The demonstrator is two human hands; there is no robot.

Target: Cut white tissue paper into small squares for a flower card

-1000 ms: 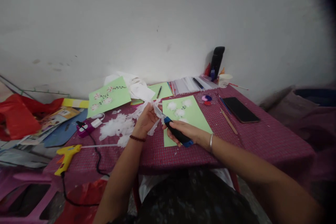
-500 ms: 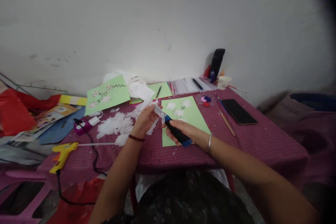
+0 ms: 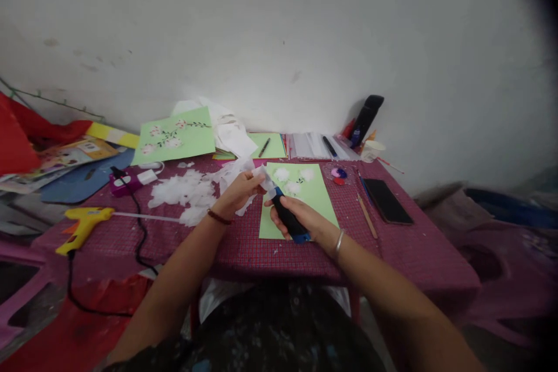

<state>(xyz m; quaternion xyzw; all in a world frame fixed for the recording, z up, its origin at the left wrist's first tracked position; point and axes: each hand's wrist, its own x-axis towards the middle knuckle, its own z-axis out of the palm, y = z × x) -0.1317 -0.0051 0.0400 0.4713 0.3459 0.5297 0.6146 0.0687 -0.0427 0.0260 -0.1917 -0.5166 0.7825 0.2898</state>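
My left hand (image 3: 241, 190) pinches a strip of thin white paper (image 3: 265, 179) over the near-left part of a green sheet (image 3: 320, 203). My right hand (image 3: 307, 216) is wrapped around scissors (image 3: 288, 218) with a black and blue handle. Their tip end meets the lower edge of the strip; the blades are mostly hidden. White puffy flowers (image 3: 293, 188) and a small dark leaf sprig lie on the green sheet below. Beside my left wrist spreads a heap of white paper pieces (image 3: 185, 193).
A yellow glue gun (image 3: 89, 224) lies at left, its black cable crossing the table's edge near a purple power block (image 3: 126, 183). A finished green flower picture (image 3: 174, 136) leans at back left. At right lie a phone (image 3: 387, 200), a wooden stick (image 3: 367, 216) and a paint palette (image 3: 339, 174).
My view has shifted, so the table sits further left. Between both hands the white strip is now more upright, with my left fingers pinching nearer its top. The scissors stay in my right hand.
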